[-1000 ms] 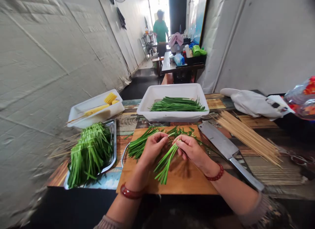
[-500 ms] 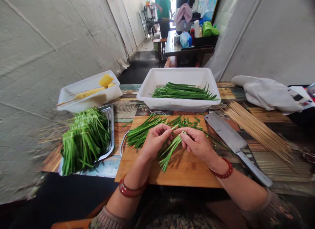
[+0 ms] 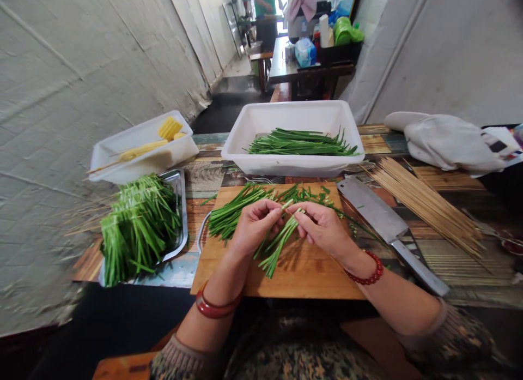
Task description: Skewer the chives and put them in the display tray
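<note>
From where I stand, the left hand (image 3: 259, 222) has its thumb and fingertips pinched on a pale stalk end (image 3: 288, 204), right where it meets the other hand. The right hand (image 3: 321, 224) is closed on a small bunch of green stalks (image 3: 275, 254), which slants down toward the person, loose ends hanging over the cutting board (image 3: 229, 276) beneath both hands. A red bangle (image 3: 216, 306) circles the left wrist, a beaded bracelet (image 3: 370, 270) the right.

Just beyond the left hand, on the board, lies a pile of longer green stalks (image 3: 235, 213); chopped green bits (image 3: 308, 194) are scattered beyond the right hand. Straight ahead of both hands, a white tub (image 3: 286, 164) holds more green lengths (image 3: 302, 143).

Well out to the left of the left hand, a metal tray (image 3: 182, 227) carries skewered green bundles (image 3: 139, 227), with a tub of corn (image 3: 145, 150) past it. Right of the right hand, a cleaver (image 3: 373, 208) lies flat on the tabletop (image 3: 208, 175), handle toward the person; wooden skewers (image 3: 425, 200) are heaped further right. Far ahead of the hands, someone in a green top (image 3: 265, 1) stands.
</note>
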Demonstrator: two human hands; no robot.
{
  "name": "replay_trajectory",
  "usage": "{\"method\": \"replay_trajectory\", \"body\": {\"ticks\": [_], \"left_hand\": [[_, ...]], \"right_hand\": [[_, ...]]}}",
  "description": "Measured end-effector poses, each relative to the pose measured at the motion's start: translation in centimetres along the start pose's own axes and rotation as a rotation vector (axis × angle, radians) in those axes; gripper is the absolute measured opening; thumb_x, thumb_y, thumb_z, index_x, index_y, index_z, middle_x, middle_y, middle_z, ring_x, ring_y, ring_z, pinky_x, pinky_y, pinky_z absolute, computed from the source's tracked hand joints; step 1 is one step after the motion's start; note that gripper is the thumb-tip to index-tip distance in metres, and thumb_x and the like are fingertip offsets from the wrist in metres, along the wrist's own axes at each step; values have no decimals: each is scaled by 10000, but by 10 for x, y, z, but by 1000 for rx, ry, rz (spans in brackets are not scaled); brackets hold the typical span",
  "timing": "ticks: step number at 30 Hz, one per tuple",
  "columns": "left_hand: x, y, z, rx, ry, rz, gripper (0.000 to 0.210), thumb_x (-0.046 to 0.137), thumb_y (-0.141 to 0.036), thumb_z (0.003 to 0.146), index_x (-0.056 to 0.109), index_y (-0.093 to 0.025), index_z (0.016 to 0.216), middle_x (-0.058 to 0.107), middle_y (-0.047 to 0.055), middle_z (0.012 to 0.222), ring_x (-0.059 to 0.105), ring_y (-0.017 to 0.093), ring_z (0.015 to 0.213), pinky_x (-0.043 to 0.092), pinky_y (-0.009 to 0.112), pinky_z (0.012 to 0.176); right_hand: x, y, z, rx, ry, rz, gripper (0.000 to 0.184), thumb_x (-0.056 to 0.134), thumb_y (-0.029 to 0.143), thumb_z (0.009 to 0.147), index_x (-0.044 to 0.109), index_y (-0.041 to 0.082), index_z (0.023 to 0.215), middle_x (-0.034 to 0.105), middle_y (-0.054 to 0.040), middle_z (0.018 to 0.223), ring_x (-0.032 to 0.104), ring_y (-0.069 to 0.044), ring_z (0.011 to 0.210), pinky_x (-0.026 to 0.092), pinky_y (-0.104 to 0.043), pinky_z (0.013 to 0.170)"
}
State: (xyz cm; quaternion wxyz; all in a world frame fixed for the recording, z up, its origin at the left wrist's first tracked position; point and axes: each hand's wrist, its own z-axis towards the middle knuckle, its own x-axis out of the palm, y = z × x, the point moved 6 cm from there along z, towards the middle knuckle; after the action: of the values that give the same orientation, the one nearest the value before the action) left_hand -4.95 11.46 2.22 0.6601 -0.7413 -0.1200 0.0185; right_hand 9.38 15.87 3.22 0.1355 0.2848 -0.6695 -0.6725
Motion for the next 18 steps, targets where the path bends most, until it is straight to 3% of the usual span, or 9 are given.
{"method": "replay_trajectory", "body": {"ticks": [18], "left_hand": [[-2,0,-3,82,-67,89,206,748,-349,754,703,-148,763,611,-11,612,499,85,534,382,200,501]], "right_hand": [[0,-1,-1,-41,-16,-32,279,527,319,888,731,173,1011,543,57,509,439,-72,389,363,-196,425]]}}
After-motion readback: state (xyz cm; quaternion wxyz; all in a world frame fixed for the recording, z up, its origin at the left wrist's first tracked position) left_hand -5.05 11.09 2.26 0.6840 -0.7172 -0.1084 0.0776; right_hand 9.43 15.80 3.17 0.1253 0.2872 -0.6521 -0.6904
